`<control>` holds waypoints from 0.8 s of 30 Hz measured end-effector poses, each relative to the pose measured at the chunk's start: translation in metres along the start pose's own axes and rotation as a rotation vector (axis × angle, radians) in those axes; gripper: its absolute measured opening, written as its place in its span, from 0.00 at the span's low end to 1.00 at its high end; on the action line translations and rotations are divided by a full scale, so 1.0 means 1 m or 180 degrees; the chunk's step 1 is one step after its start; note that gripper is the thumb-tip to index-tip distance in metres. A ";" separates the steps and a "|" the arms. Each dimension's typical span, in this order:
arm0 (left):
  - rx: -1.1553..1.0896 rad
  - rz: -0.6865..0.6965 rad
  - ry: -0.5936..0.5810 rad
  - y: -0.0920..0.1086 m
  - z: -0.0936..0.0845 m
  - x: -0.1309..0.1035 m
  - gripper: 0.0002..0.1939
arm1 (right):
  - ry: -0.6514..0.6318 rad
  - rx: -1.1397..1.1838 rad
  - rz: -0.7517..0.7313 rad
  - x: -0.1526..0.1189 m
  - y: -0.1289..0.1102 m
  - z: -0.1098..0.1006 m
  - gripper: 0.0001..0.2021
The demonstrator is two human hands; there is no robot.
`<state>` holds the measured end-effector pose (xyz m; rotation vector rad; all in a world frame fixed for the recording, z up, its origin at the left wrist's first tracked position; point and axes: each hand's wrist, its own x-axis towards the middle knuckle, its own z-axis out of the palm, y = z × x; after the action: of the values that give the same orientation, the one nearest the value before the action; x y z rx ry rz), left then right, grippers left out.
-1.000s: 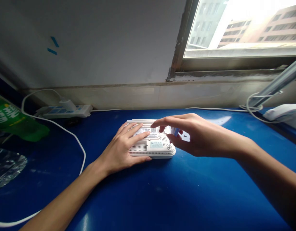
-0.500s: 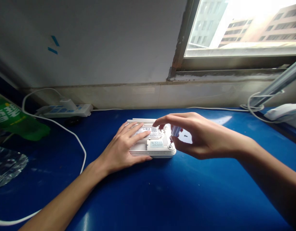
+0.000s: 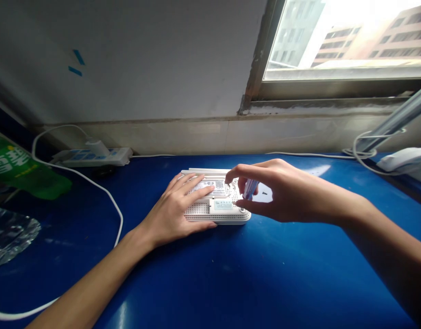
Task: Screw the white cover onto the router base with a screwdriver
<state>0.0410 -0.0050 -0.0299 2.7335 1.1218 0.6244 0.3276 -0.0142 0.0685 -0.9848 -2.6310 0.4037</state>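
A white router (image 3: 224, 206) lies flat on the blue table, its vented side with printed labels facing up. My left hand (image 3: 178, 201) rests over its left part, fingers spread across the top and thumb along the near edge. At the router's right end, my right hand (image 3: 282, 189) pinches a small screwdriver (image 3: 250, 188) with a pale, bluish handle between thumb and fingers. The tool stands tilted near the round screw hole in the near right corner. Its tip is hidden behind my thumb. Behind my right fingers a small dark screw (image 3: 264, 193) shows on a white patch.
A power strip (image 3: 119, 156) with a plugged-in white cable (image 3: 104, 189) sits back left, beside a green bottle (image 3: 28, 173). Clear crinkled plastic (image 3: 13, 235) lies at the left edge. A metal pole (image 3: 395, 119) with a coiled cable stands back right, below the window.
My right hand has shifted slightly, its index finger moving right and its thumb up and left over the screwdriver's lower end. My left hand and the router stay put.
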 end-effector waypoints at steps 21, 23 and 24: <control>0.0058 -0.0005 -0.0016 0.000 0.000 0.000 0.42 | 0.0129 0.0424 -0.0022 -0.002 0.007 -0.011 0.25; 0.0042 -0.0035 -0.0035 0.000 -0.001 0.001 0.42 | 0.0180 0.0490 -0.0010 -0.002 0.009 -0.014 0.24; 0.0027 -0.0054 -0.0050 0.000 -0.001 0.001 0.42 | 0.0204 0.0547 0.0010 -0.002 0.010 -0.016 0.24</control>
<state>0.0411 -0.0048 -0.0282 2.7282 1.1454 0.5964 0.3408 -0.0060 0.0790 -0.9306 -2.4900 0.5782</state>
